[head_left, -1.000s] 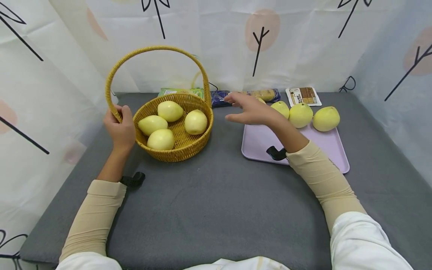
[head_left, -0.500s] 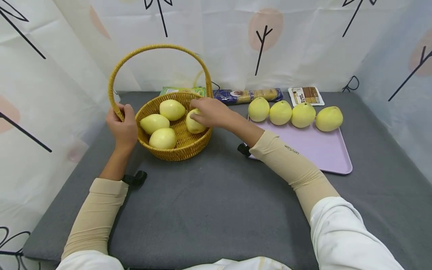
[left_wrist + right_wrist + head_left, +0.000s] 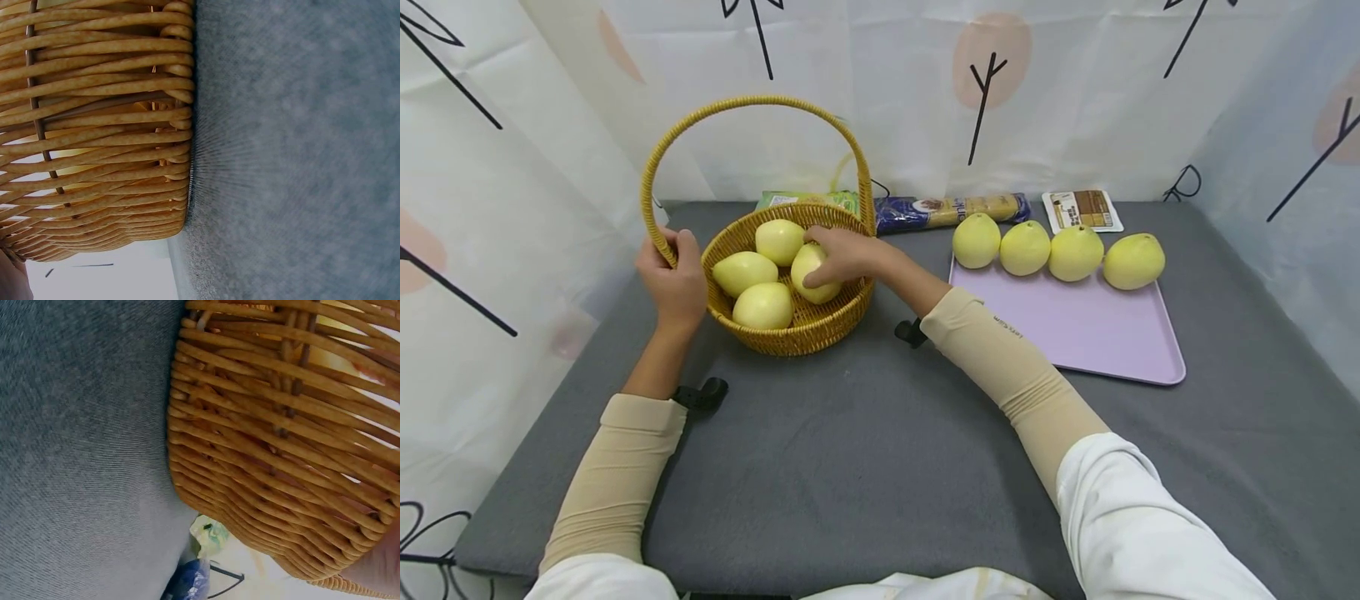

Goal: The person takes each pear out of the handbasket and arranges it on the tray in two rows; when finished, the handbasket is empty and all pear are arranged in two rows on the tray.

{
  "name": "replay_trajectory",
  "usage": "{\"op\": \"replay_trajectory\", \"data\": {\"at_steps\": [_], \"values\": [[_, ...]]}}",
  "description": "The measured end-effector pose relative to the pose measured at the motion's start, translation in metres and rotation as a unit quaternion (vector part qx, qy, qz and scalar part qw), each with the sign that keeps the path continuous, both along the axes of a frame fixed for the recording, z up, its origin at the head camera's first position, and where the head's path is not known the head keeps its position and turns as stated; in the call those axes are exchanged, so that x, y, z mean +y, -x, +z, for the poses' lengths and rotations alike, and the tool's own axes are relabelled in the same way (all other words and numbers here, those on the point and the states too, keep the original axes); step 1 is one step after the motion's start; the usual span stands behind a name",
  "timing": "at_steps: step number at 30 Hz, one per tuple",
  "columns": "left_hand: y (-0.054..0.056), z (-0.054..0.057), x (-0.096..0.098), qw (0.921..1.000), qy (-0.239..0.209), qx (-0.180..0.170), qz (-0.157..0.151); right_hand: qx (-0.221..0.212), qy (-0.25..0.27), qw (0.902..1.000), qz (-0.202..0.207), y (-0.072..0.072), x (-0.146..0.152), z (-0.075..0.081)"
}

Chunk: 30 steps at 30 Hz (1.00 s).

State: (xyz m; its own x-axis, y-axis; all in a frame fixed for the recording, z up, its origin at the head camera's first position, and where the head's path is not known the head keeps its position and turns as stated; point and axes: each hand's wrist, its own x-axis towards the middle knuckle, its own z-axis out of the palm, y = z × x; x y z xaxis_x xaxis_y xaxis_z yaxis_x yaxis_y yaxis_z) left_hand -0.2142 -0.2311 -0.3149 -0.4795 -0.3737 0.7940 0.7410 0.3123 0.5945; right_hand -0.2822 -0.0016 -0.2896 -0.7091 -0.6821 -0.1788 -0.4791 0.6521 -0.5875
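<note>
A wicker basket with a tall arched handle stands at the left of the grey table, several yellow-green pears inside it. My left hand grips the lower left end of the basket's handle. Reaching in over the right rim, my right hand holds the rightmost pear, thumb in front and fingers behind it. The other pears lie close by in the left half of the basket. Both wrist views mostly show the woven wall and the tabletop; the pears are largely hidden behind the weave there.
A lilac tray at the right carries several pears in a row along its far edge. Behind stand a blue biscuit packet, a green packet and a flat brown-and-white pack. Printed curtains border the table.
My right hand has moved left from above the tray's side into the basket and taken hold of the rightmost pear, which has shifted left. My left hand stays on the handle.
</note>
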Motion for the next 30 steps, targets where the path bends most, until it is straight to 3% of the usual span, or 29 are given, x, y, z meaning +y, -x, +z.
{"op": "replay_trajectory", "data": {"at_steps": [8, 15, 22, 30], "values": [[-0.004, 0.004, 0.004, 1.0, 0.001, 0.005, -0.003, 0.003, 0.037, 0.9993, 0.004, -0.001, 0.0, -0.012], [-0.003, 0.003, 0.003, 1.0, 0.0, 0.008, 0.001, 0.038, 0.065, 0.9971, 0.009, -0.005, -0.001, -0.016], [-0.005, 0.005, 0.005, 1.0, -0.001, 0.003, 0.0, 0.109, 0.058, 0.9924, -0.004, -0.01, 0.0, -0.018], [-0.006, 0.005, 0.005, 1.0, 0.003, 0.002, -0.002, 0.113, 0.09, 0.9892, -0.021, -0.015, 0.001, -0.018]]}}
